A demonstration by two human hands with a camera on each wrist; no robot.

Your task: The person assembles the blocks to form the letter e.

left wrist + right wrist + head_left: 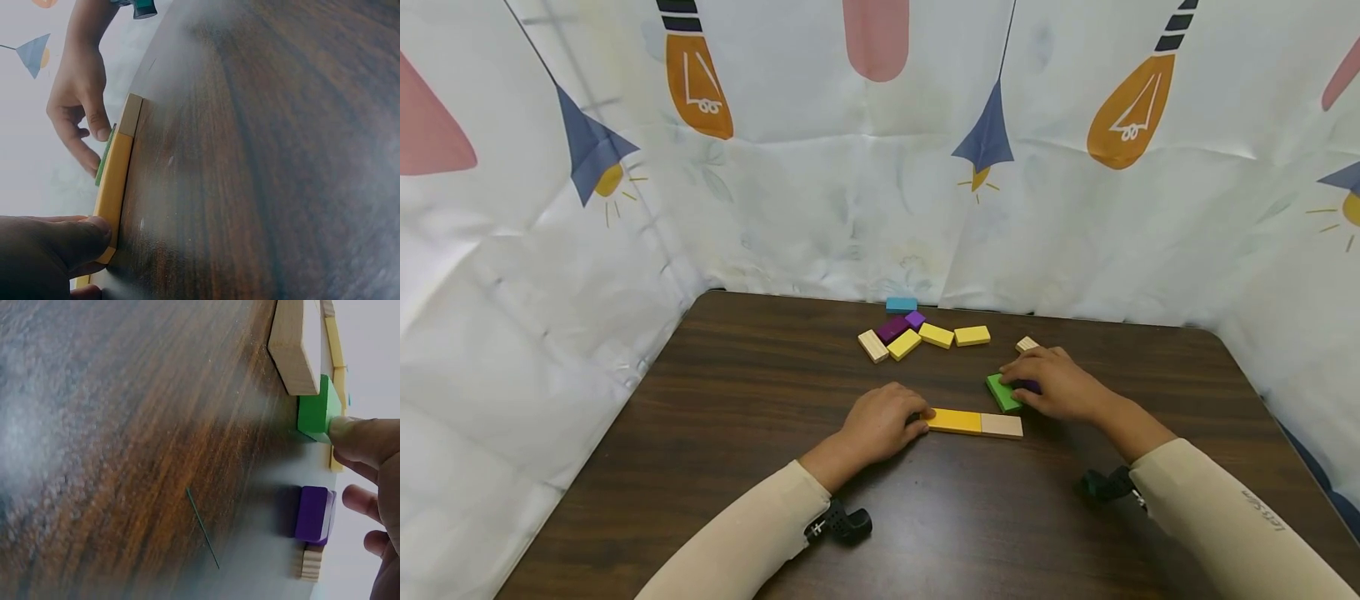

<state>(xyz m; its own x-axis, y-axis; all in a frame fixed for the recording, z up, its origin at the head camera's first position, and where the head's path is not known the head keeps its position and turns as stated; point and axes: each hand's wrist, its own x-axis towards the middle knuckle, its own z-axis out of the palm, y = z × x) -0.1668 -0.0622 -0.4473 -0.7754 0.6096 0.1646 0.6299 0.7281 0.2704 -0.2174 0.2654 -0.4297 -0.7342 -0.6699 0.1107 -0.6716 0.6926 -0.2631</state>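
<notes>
Left sleeve (737, 537): nearest the camera, reaching in over the near left of the bench (700, 433).
Left hand (883, 421): grasping, thumb and fingers pinching the left end of the amber block (957, 421).
Far blocks: beyond the row, left to right, a striped wooden block (873, 346), a dark purple block (892, 329), a blue block (902, 305) farthest back, a small violet block (915, 319), and three yellow blocks (937, 335).
Amber block: lies flat mid-bench, its right end against the pale block (1002, 426); likely light and stiff, hard to damage, best steadied at its free left end.
Green block (1002, 392): just beyond the pale block; whether they touch, I cannot tell. Probably light and rigid, its smooth paint perhaps slightly slippery; a pinch across its opposite sides should suit.
Right hand (1056, 383): grasping the green block between thumb and finger.
Purple block (310, 512): mostly covered by the right hand in the head view; the right wrist view bares its side, with a ridged wooden block (311, 562) close by.
Left thumb: the left wrist view shows it pressed on the amber block's side, less plain from the head.
</notes>
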